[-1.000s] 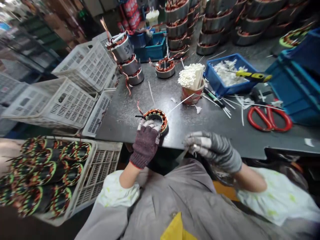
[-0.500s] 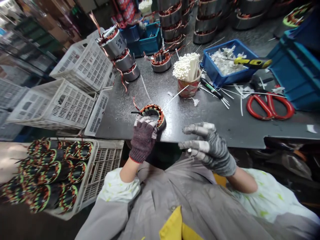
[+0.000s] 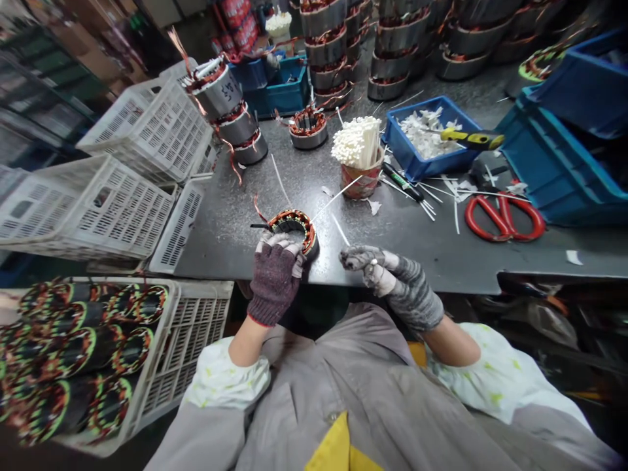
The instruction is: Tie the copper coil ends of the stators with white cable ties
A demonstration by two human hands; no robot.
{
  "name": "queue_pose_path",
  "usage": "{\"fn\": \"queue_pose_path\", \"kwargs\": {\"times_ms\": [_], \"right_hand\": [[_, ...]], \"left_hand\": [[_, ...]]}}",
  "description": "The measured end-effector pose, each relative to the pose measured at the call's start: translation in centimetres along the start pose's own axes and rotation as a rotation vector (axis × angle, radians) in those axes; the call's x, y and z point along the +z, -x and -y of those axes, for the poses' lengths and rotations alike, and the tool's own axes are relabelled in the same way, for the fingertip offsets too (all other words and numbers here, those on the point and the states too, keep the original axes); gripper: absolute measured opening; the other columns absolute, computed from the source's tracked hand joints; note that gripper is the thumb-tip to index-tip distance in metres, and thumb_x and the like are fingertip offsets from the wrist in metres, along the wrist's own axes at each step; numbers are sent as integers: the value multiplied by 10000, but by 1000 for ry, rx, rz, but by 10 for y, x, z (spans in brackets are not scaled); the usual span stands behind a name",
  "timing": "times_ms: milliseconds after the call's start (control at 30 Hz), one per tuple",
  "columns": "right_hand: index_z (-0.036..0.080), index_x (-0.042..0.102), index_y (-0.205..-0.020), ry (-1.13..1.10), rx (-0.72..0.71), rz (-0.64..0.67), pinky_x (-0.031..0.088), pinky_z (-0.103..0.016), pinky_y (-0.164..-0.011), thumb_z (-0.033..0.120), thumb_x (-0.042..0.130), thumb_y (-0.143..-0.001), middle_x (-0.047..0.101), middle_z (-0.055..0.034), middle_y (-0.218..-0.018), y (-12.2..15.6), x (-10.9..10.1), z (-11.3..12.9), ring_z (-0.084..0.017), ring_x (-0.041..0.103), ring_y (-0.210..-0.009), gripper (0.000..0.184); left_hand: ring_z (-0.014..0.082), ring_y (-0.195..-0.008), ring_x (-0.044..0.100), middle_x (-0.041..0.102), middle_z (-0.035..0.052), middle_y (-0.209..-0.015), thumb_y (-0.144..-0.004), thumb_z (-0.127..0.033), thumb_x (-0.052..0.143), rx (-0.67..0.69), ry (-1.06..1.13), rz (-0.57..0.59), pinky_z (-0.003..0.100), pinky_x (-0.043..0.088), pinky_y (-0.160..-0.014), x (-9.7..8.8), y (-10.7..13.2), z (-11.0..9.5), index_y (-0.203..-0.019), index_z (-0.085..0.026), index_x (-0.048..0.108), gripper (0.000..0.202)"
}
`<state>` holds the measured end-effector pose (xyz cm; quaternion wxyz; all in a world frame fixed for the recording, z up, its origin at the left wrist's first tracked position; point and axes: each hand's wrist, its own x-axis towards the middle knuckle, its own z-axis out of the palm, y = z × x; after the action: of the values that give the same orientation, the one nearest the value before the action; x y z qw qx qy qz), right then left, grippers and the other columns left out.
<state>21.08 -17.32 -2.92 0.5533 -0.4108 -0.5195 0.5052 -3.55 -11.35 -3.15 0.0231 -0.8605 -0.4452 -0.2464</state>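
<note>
A motor stator (image 3: 295, 229) with copper windings lies at the near edge of the dark workbench (image 3: 417, 242). My left hand (image 3: 273, 275), in a dark knitted glove, grips its near rim with curled fingers. My right hand (image 3: 392, 281), in a grey striped glove, is just to the right of the stator. Its fingers are closed in a pinch on a thin white strip (image 3: 340, 230) that points away across the bench. A second white strip (image 3: 336, 197) sticks out of the stator toward a cup of white strips (image 3: 360, 154).
White slatted crates (image 3: 122, 170) stand at the left. A crate of wound stators (image 3: 83, 353) sits below them. Red scissors (image 3: 505, 216), a blue tray of scraps (image 3: 426, 140), a yellow-handled tool (image 3: 471, 138) and blue bins (image 3: 574, 137) lie at the right. Stacked stators (image 3: 230, 111) fill the back.
My right hand has moved left toward the stator and closed from spread fingers into a pinch on a white strip. My left hand stays on the stator.
</note>
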Motion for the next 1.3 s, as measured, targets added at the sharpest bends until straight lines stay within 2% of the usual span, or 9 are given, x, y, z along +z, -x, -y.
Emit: {"fn": "queue_pose_path", "kwargs": {"times_ms": [100,233,500,700,867,1000,1100,1167,1300], "right_hand": [[222,777,-990,123,-169,146,623,-356,-894,376,554,-1017,762,-114,-1200,6,3,-1,-239,718,-1146,273],[225,750,-1033,212,-221,284,616,-323,-912,289,480,-1045,760,-97,-1197,16,10,-10,-189,740,-1073,278],[209,737,-1068,253,-130,311,617,-287,-907,272,507,-1037,771,-93,-1167,23,13,-12,-166,750,-1044,241],[217,743,-1077,216,-123,332,605,-286,-922,299,491,-1042,770,-80,-1158,7,24,-21,-160,744,-1029,268],[233,772,-1039,117,-134,170,568,-352,-1002,399,546,-1013,763,-79,-1164,-21,49,-42,-195,713,-1092,282],[232,774,-979,-41,75,-16,597,-342,-839,503,704,-894,776,-57,-1000,-34,57,-46,-193,718,-894,293],[225,713,-902,-164,318,-84,535,-285,-562,563,811,-751,708,4,-725,-39,57,-39,-147,626,-600,383],[225,676,-857,-191,409,-73,462,-263,-473,578,808,-729,640,32,-621,-41,55,-34,-123,543,-503,398],[213,678,-806,-15,331,-37,473,-272,-532,510,744,-774,674,6,-675,-47,54,-29,-127,552,-564,306]], "left_hand": [[275,-1269,598,715,108,-1167,-952,-210,528,-5,-17,9,547,401,-1168,-1,0,-2,-1159,-207,652,241],[275,-1256,604,720,100,-1159,-968,-214,523,6,-53,-4,531,414,-1164,0,0,-3,-1154,-195,642,222],[265,-1252,612,714,93,-1167,-955,-197,538,1,-45,8,539,392,-1201,-2,-2,-4,-1143,-195,636,212],[267,-1274,600,714,108,-1172,-967,-220,521,-23,-25,37,540,381,-1203,-3,-1,-5,-1145,-186,635,213],[257,-1295,601,716,116,-1237,-986,-233,524,-109,15,-58,496,386,-1197,-3,-1,-12,-1272,-177,599,301],[247,-1233,640,720,112,-1260,-973,-298,589,-318,96,-188,434,466,-1105,-2,-4,-20,-1314,-184,601,360],[218,-1148,679,771,58,-1122,-978,-270,579,-251,139,-206,416,478,-1069,-2,-7,-22,-1124,-220,696,193],[212,-1145,684,784,44,-1096,-978,-246,572,-192,112,-202,423,460,-1074,-2,-8,-22,-1092,-230,710,180],[225,-1189,668,785,44,-1127,-951,-212,585,-95,68,-192,448,425,-1085,-2,-7,-19,-1154,-226,690,229]]}}
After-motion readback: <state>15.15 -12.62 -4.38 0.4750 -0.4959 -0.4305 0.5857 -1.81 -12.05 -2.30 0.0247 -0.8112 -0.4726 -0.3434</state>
